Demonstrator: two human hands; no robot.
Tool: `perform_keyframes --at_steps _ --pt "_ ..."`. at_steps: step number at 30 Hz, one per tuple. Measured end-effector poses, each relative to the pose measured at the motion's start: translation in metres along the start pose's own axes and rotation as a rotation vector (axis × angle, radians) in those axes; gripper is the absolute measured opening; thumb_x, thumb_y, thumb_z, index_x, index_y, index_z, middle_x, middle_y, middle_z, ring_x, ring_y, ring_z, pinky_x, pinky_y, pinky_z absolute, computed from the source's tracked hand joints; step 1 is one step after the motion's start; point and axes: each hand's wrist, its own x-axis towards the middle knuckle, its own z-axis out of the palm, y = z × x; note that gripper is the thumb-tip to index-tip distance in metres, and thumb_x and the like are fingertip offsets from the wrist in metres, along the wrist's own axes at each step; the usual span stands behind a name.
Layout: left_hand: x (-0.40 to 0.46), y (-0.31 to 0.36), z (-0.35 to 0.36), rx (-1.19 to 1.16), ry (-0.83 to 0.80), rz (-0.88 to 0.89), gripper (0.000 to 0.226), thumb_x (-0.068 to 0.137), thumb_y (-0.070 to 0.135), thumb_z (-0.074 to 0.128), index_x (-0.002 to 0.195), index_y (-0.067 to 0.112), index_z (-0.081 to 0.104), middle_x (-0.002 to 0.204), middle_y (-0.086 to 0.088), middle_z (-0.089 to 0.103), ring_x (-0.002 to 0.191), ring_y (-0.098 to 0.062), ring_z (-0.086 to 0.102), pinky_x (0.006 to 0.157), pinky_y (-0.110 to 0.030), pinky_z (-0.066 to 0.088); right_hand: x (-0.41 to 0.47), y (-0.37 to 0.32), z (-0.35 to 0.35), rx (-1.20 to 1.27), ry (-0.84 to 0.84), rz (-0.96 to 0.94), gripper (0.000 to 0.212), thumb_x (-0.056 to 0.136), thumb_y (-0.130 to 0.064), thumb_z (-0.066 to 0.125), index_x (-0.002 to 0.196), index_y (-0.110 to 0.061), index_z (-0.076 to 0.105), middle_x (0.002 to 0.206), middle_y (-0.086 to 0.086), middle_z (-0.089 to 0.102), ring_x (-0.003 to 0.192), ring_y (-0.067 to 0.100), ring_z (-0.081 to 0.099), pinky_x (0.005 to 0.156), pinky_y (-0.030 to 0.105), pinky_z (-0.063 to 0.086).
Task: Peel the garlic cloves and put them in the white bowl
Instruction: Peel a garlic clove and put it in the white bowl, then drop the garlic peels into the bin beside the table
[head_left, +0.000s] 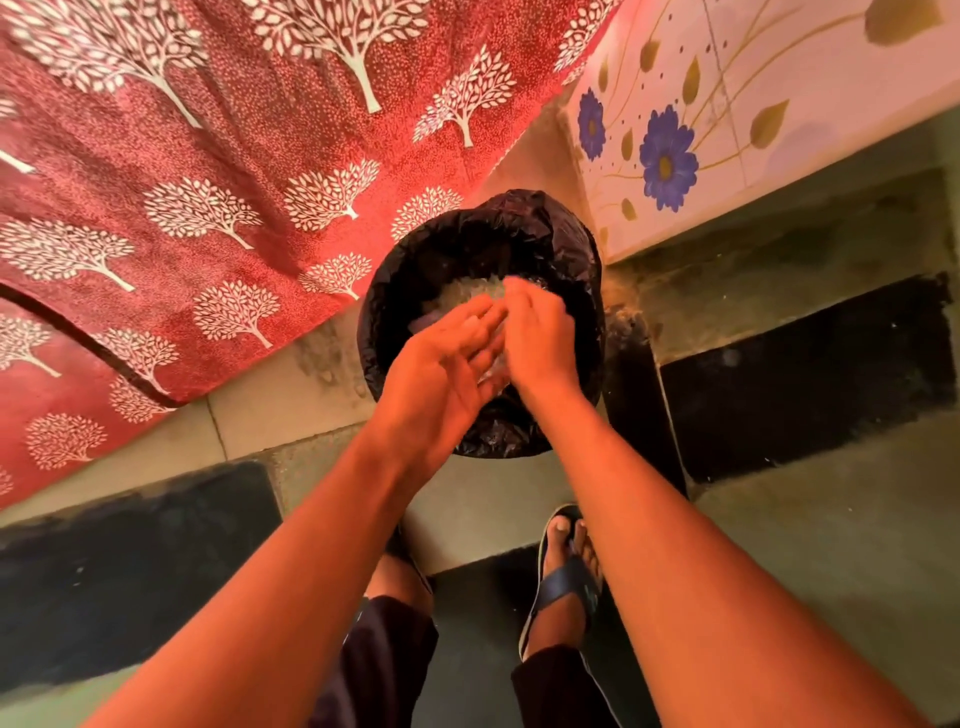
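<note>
Both hands meet over a bin (566, 249) lined with a black bag, which stands on the floor (483, 499) in the corner between a red curtain (182, 208) with white trees and a tiled wall (753, 130) painted with blue flowers. The left hand (441, 369) lies palm up above the near half of the bin, its fingers straight and loosely spread, gripping nothing. The right hand (537, 338) comes in from the right with its back to the camera, its fingers bent down onto the left hand's fingertips; whether it pinches anything there I cannot tell, since the hand is blurred. Pale, papery scraps (462, 296) lie inside the bag at the far side of the bin, just beyond the fingertips; they look like garlic skins, though the blur leaves that unsure. No garlic clove and no white bowl show in this view.

Near the floor's bottom edge a foot in a dark sandal (566, 577) stands between the forearms, and dark trouser hems show beside it. A dark step (805, 374) runs along the floor's right side beneath the tiled wall.
</note>
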Motion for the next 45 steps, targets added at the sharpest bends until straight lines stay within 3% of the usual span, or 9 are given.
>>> perform_keyframes --at_steps 4,7,9,11,14,17,20,35,45 --pt "0.004 -0.005 0.004 0.079 0.051 0.007 0.035 0.107 0.014 0.038 0.136 0.008 0.055 0.133 -0.013 0.064 0.123 -0.025 0.061 0.096 -0.033 0.047 -0.013 0.005 0.003 0.103 -0.421 -0.187 0.039 0.105 -0.028 0.042 0.139 -0.022 0.061 0.148 -0.002 0.055 0.144 0.007 0.038 0.120 0.025 0.028" --pt "0.005 -0.002 0.008 0.027 0.111 -0.022 0.037 0.111 0.026 0.034 0.140 0.011 0.051 0.133 -0.006 0.065 0.122 -0.019 0.063 0.103 -0.032 0.051 -0.008 0.014 -0.005 -0.146 -0.200 0.030 0.035 0.105 -0.019 0.042 0.129 -0.010 0.066 0.133 0.013 0.065 0.129 0.027 0.056 0.105 0.034 0.042" --pt "0.003 0.002 0.011 -0.021 0.159 -0.024 0.043 0.111 0.030 0.034 0.150 0.014 0.044 0.145 -0.004 0.058 0.132 -0.017 0.057 0.108 -0.035 0.049 -0.015 0.010 -0.011 -0.094 -0.030 -0.001 0.041 0.108 -0.027 0.040 0.143 -0.013 0.056 0.146 0.008 0.056 0.138 0.023 0.048 0.112 0.032 0.037" --pt "0.005 0.006 0.017 -0.086 0.168 -0.018 0.042 0.111 0.036 0.034 0.146 0.018 0.050 0.139 0.001 0.064 0.130 -0.019 0.058 0.100 -0.032 0.054 -0.029 0.001 -0.006 0.049 -0.208 -0.241 0.049 0.108 -0.039 0.036 0.155 -0.023 0.040 0.159 0.000 0.041 0.150 0.015 0.031 0.122 0.031 0.026" --pt "-0.003 0.014 0.036 -0.162 0.256 -0.060 0.049 0.111 0.042 0.033 0.151 0.015 0.045 0.153 -0.001 0.048 0.145 -0.022 0.043 0.120 -0.034 0.035 -0.042 0.013 0.009 -0.019 -0.432 -0.347 0.050 0.109 -0.036 0.031 0.156 -0.020 0.038 0.160 0.001 0.039 0.152 0.015 0.028 0.126 0.040 0.019" --pt "-0.022 0.020 0.046 -0.120 0.196 -0.042 0.032 0.111 0.029 0.036 0.117 0.011 0.062 0.124 -0.008 0.061 0.122 -0.023 0.054 0.109 -0.034 0.043 -0.032 0.013 -0.003 -0.214 -0.182 -0.209 0.047 0.106 -0.037 0.032 0.133 -0.015 0.062 0.131 0.004 0.066 0.127 0.020 0.057 0.102 0.027 0.043" --pt "-0.056 0.033 0.055 0.122 0.187 0.033 0.030 0.109 0.021 0.041 0.122 0.012 0.066 0.115 -0.005 0.074 0.107 -0.018 0.070 0.089 -0.031 0.056 -0.051 -0.015 -0.027 -0.121 0.010 -0.149 0.030 0.106 -0.021 0.043 0.101 -0.015 0.072 0.087 -0.004 0.070 0.083 0.013 0.064 0.067 0.024 0.040" --pt "-0.354 0.194 0.276 0.481 -0.117 0.139 0.022 0.103 0.005 0.049 0.118 0.004 0.065 0.110 -0.017 0.074 0.104 -0.031 0.069 0.089 -0.037 0.054 -0.308 -0.305 -0.266 0.215 0.405 -0.111 0.012 0.097 -0.017 0.064 0.104 -0.013 0.074 0.096 -0.001 0.074 0.089 0.009 0.070 0.081 0.029 0.057" --pt "-0.489 0.139 0.411 0.572 -0.321 0.156 0.022 0.102 -0.001 0.051 0.120 -0.002 0.064 0.110 -0.015 0.075 0.102 -0.027 0.070 0.088 -0.031 0.054 -0.466 -0.312 -0.424 0.289 0.707 -0.167 0.012 0.095 -0.002 0.063 0.103 -0.005 0.073 0.095 0.003 0.074 0.088 0.006 0.070 0.077 0.018 0.054"
